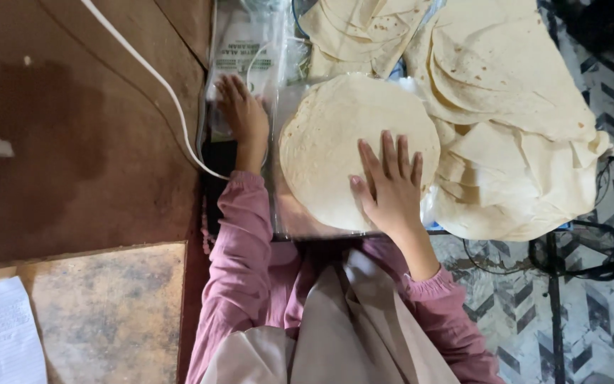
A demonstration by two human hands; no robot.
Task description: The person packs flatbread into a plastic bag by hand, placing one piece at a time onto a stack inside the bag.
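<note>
**Hands on a stack of round flatbreads**

Hands lie flat, palms down, seen from above. The right hand (pixel 391 186) rests on the near edge of the round flatbread stack (pixel 353 146), its fingers (pixel 389 153) spread and straight, gripping nothing. The left hand (pixel 243 114) lies to the left of the stack, pressed on a clear plastic bag (pixel 246 50) with green print, fingers extended and close together, closed on nothing. Both arms wear pink sleeves (pixel 239 249), bent at the elbows beside a beige garment.

The stack sits on a clear plastic sheet (pixel 293 213) over the surface, directly in front of the person. A larger heap of flatbreads (pixel 513 128), some folded, lies just right of and behind it. A white cable (pixel 152 75) crosses the brown floor (pixel 72 142) at left; grey chevron-patterned flooring (pixel 591 313) shows at right. White paper (pixel 1 334) lies at lower left.

The top flatbread is pale cream, thin and circular, with faint brown flecks.
</note>
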